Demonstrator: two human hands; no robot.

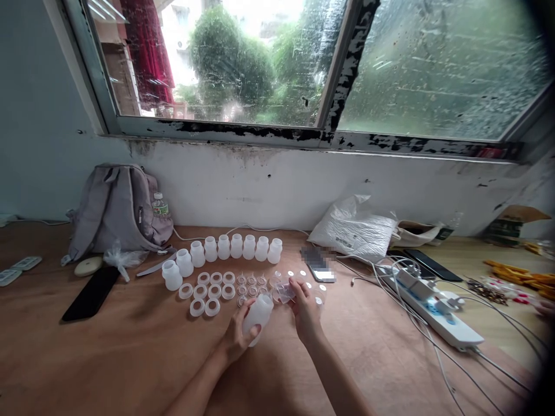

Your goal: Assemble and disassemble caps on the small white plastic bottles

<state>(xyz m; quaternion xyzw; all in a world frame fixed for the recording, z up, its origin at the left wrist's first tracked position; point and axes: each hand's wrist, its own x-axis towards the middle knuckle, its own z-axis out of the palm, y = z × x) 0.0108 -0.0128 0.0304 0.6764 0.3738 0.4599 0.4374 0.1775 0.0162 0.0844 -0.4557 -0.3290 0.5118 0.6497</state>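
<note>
My left hand (pixel 237 335) is closed round a translucent white bottle (pixel 259 315), tilted with its open neck up and to the right. Close beside that neck, my right hand (pixel 307 309) pinches a small clear plastic cap (pixel 284 292). Whether the cap touches the bottle I cannot tell. Behind my hands, several open white bottles (pixel 236 247) stand in a curved row. In front of them lie several white rings (pixel 212 307) and clear nipple-shaped pieces (pixel 251 281). Small clear pieces with white discs (pixel 322 288) lie by my right hand, partly hidden.
A grey backpack (pixel 115 208) leans on the wall at left, with a black phone (pixel 90 294) before it. To the right are another phone (pixel 321 267), a silvery plastic bag (pixel 353 228) and a white power strip (pixel 437 318) with trailing cables. Part of another person's hand shows at the right edge.
</note>
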